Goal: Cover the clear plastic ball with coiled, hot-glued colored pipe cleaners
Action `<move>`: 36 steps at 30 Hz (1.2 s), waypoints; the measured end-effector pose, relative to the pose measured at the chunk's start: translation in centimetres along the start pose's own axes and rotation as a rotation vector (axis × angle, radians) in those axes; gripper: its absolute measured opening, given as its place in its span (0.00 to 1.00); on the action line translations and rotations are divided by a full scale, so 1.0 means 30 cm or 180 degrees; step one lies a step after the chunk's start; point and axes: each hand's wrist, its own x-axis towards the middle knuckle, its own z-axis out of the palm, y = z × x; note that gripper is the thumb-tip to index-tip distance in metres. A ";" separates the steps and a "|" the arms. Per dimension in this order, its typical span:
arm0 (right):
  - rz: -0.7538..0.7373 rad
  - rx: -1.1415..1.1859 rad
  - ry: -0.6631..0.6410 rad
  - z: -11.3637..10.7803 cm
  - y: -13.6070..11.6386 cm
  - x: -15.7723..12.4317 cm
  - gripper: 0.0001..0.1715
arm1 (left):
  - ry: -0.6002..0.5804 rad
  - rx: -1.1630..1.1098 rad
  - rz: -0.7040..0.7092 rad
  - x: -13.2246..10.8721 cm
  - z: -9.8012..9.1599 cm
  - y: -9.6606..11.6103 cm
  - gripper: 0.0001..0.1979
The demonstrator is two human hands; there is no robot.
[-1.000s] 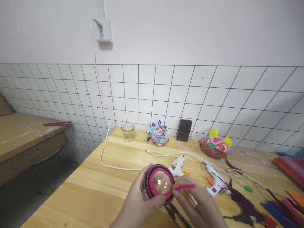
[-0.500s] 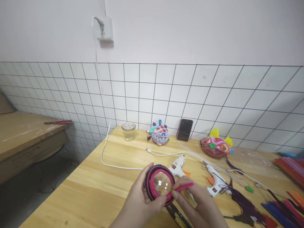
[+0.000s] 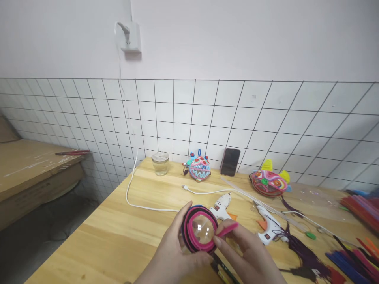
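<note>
Pink strip pinched at the rim of a banded round piece

The round piece (image 3: 190, 233), ringed with pink, black and blue fuzzy bands about a clear, shiny centre (image 3: 203, 228), is held above the desk (image 3: 118, 240) between 2 bare hands. The left hand (image 3: 177, 249) has its grip curled around the piece's left side, thumb along the lower edge. The right hand (image 3: 247, 251) has its grip closed, thumb and index finger pinching a pink strip (image 3: 227, 229) at the right of the rim. The strip's free end slants up and right; the fingertips hide whether its other end joins the pink band.

Just behind the hands lie 2 white glue guns (image 3: 221, 206) with orange triggers, the right gun touching dark purple fringe (image 3: 306, 250). Near it are a green disc (image 3: 310, 235) and a heap of coloured strips (image 3: 353, 261). Along the wall stand a glass (image 3: 160, 164), a decorated blue-and-red face (image 3: 199, 168), a phone (image 3: 230, 161) leaning on the tiles and a 2nd decorated piece (image 3: 270, 184) with yellow ears. A white cable (image 3: 148, 208) crosses the desk.
</note>
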 end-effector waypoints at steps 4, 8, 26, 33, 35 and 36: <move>0.0157 0.0142 0.0050 0.004 -0.006 0.002 0.06 | -0.0203 0.0011 0.0135 0.004 -0.025 -0.009 0.47; 0.0295 0.0379 0.0169 0.022 -0.002 0.000 0.08 | -0.0274 0.0346 0.0416 0.014 -0.061 -0.022 0.36; 0.0461 0.0846 0.0118 0.061 0.030 -0.007 0.09 | 0.0139 0.0084 -0.0005 0.032 -0.011 -0.062 0.58; 0.0849 0.1807 0.0379 0.051 0.051 0.009 0.17 | 0.0001 0.0333 -0.0078 0.055 -0.010 -0.064 0.56; 0.1123 0.2080 0.0393 0.034 0.046 0.017 0.25 | -0.0042 0.0354 0.0023 0.043 -0.019 -0.065 0.57; 0.1312 0.2215 0.0344 0.026 0.042 0.021 0.29 | -0.0068 0.0343 0.0052 0.036 -0.025 -0.067 0.57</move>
